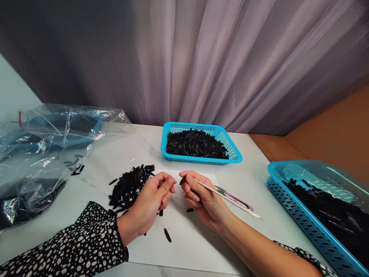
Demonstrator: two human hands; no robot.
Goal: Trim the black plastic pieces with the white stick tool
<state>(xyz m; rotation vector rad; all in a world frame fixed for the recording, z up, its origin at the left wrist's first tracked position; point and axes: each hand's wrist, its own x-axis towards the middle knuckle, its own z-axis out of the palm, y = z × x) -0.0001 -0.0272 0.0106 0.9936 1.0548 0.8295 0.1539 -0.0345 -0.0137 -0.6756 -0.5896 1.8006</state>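
My left hand (157,196) is closed in a pinch above the white sheet (184,248); anything between its fingertips is too small to make out. Opposite it, my right hand (204,204) is closed around a thin white stick (227,198) that slants back over the hand. A small black piece (182,180) shows at the right thumb and fingertip. Close behind the left hand lies a loose pile of slender black pieces (127,188). One single black piece (167,235) rests on the sheet between my forearms.
A blue basket (201,159) of black pieces stands at the back. Another blue basket (305,219), also holding dark pieces, is at right. A clear plastic bag (66,130) covers the left side. Past my right hand lies a pink-handled tool (239,202).
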